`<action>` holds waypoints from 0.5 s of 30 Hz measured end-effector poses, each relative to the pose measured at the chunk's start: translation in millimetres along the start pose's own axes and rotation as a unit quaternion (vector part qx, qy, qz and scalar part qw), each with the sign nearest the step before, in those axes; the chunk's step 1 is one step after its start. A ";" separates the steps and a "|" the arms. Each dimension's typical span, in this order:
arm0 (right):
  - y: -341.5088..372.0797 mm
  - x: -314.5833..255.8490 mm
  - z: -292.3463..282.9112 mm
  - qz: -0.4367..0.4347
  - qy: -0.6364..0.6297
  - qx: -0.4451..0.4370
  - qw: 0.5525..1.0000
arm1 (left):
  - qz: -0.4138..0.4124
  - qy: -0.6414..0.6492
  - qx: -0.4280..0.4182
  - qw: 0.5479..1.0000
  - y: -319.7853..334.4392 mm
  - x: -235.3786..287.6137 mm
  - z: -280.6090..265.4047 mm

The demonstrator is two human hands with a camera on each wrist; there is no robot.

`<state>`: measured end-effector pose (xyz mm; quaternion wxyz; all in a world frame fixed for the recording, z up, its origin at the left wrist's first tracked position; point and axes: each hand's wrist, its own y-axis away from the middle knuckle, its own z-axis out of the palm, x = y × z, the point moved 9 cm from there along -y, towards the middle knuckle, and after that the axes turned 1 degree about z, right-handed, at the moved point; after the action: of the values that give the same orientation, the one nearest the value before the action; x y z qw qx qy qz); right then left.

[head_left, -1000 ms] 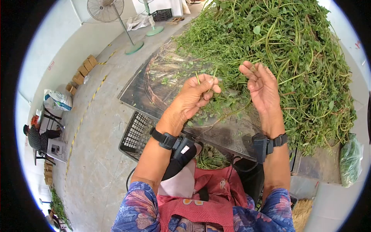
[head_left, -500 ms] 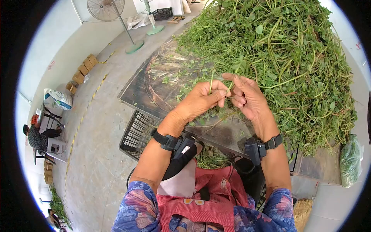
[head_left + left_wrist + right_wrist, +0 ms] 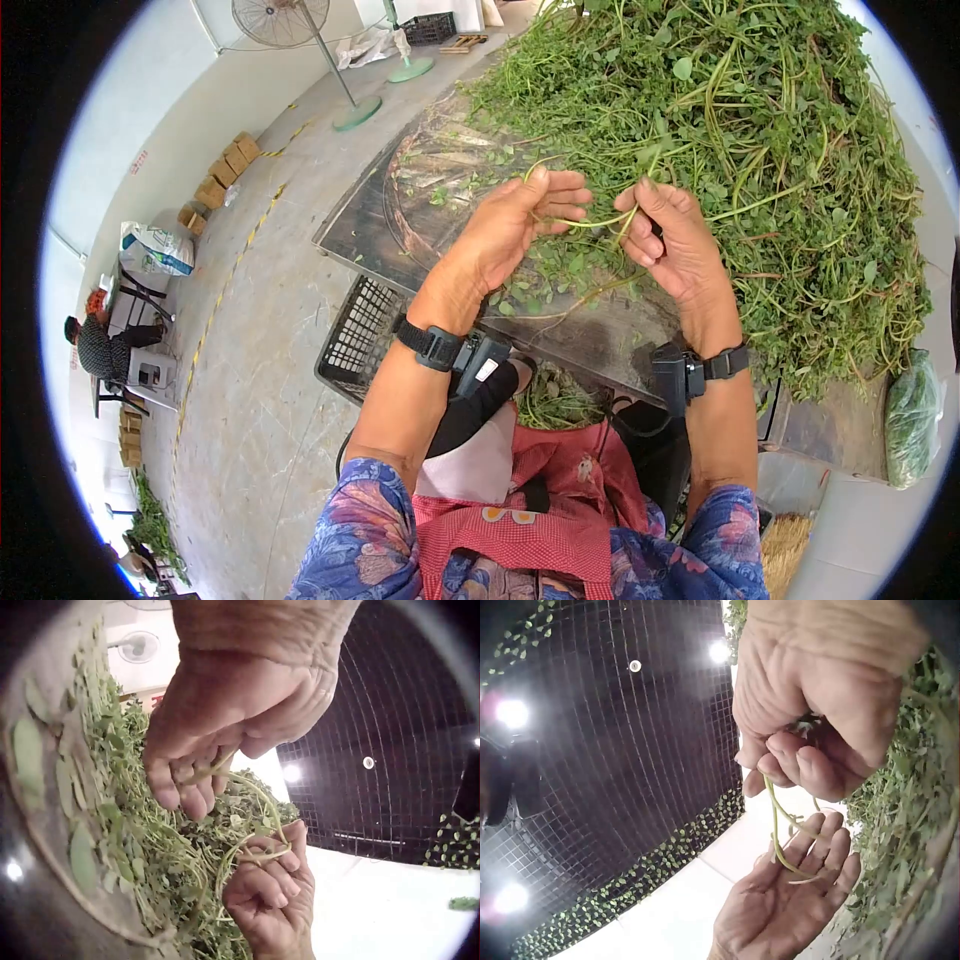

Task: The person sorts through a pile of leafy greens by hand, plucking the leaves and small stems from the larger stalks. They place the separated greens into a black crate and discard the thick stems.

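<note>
Green stem arching from pinching right hand; left hand lying wide, perhaps touching it; I'm favouring light grip, avoiding crushing.

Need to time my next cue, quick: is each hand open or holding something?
Left hand: open, stems lying against it.
Right hand: closed, pinching the stems.

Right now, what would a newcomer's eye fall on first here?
First, the big heap of leafy greens on the table, upper right in the head view. Then the thin green stem, near that view's middle: the right hand pinches it, and it reaches the open left hand.
</note>
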<state>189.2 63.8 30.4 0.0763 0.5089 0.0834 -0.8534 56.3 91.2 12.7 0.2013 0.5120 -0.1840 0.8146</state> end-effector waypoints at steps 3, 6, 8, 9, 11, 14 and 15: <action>-0.9 -2.6 1.0 -0.011 -0.039 -0.018 0.999 | 0.027 -0.057 0.044 0.997 3.9 9.8 -7.9; 1.0 -34.4 -24.5 -0.124 -0.129 0.021 0.984 | 0.061 -0.049 0.050 0.996 6.3 21.3 -21.9; 1.9 -44.0 -36.2 -0.153 -0.235 0.015 0.960 | 0.078 -0.037 0.027 0.996 4.2 24.1 -24.9; 3.4 -47.1 -38.1 -0.165 -0.188 0.042 0.967 | 0.075 -0.040 0.045 0.995 4.9 24.4 -27.9; 5.0 -34.3 -25.0 -0.106 -0.049 0.040 0.992 | 0.073 -0.043 0.062 0.994 5.3 24.0 -26.5; 0.3 1.5 7.2 0.010 0.194 0.023 0.981 | 0.025 -0.051 0.054 0.997 3.3 9.4 -7.9; -1.1 11.0 14.9 0.023 0.226 0.013 0.974 | -0.003 -0.060 0.053 0.997 3.0 1.3 -2.8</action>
<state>171.0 61.1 27.7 0.0686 0.6913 0.0756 -0.7153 52.2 90.2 12.4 0.1649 0.5704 -0.1511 0.7903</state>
